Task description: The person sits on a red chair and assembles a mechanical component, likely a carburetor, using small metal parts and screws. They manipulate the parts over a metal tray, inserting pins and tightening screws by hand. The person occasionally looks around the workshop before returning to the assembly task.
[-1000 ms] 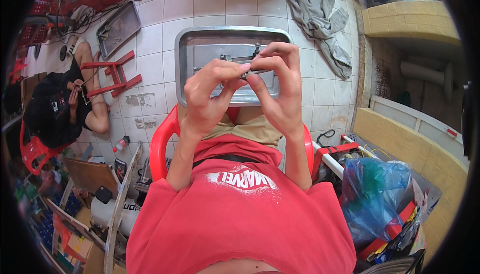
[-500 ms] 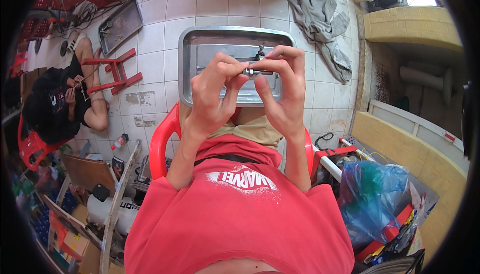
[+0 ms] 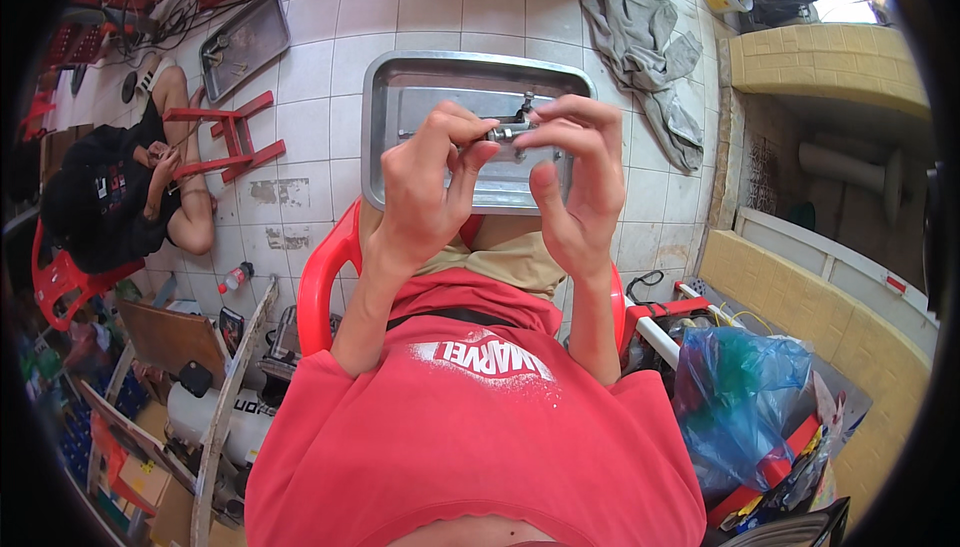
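Note:
Above a rectangular metal tray (image 3: 374, 162), my left hand (image 3: 425, 182) pinches a small metal fitting (image 3: 504, 134) between thumb and fingertips. The fitting is short, silvery and round, with a nut-like ring; its left end is covered by my fingers. My right hand (image 3: 585, 177) hangs just right of it, thumb and fingers apart and slightly curled, with nothing visible in them. Behind my fingers, a dark metal piece with a knobbed end (image 3: 527, 105) and a thin rod (image 3: 405, 133) lie in the tray, partly hidden.
A seated co-worker (image 3: 110, 192) is at the left, beside a red stool (image 3: 235, 142) and a second tray (image 3: 280, 42) with small parts. A grey cloth (image 3: 640, 37) lies on the tiled floor. At my right, a blue plastic bag (image 3: 740, 397) rests among clutter.
My right hand has let go of the fitting and drawn slightly right, its fingers opening. My left hand keeps its pinch in nearly the same place.

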Demonstrator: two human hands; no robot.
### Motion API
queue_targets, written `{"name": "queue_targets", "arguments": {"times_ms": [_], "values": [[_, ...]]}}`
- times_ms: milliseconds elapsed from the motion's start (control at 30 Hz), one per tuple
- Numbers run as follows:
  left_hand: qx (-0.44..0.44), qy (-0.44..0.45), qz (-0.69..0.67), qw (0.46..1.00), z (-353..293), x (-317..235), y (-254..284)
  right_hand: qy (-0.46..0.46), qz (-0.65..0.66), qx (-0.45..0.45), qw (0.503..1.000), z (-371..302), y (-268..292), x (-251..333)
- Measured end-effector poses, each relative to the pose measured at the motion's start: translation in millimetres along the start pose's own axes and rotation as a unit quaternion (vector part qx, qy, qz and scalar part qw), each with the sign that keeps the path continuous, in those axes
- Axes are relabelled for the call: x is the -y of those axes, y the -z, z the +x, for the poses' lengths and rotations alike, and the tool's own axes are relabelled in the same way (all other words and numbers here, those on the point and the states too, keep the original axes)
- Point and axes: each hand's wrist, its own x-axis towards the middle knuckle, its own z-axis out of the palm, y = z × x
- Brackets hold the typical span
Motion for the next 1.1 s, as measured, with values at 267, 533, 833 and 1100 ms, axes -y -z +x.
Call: {"name": "queue_targets", "arguments": {"times_ms": [267, 533, 833, 1100], "values": [[0.005, 0.004, -0.014, 1.0, -0.1, 5.0, -1.2, -0.099, 0.164, -0.054, 0.98, -8.0, 1.2, 9.6], [-0.003, 0.016, -0.084, 0.996, -3.1, 4.8, -5.3, -0.088, 0.096, -0.058, 0.99, -6.2, -0.6, -2.2], [0.006, 0.004, -0.019, 1.0, -4.2, 7.1, -5.0, -0.143, 0.105, -0.062, 0.982, -5.7, -1.3, 13.7], [-0.024, 0.01, -0.058, 0.998, -4.3, 11.4, -10.0, -0.146, 0.112, -0.085, 0.979, -5.2, -5.1, 0.0]]}}
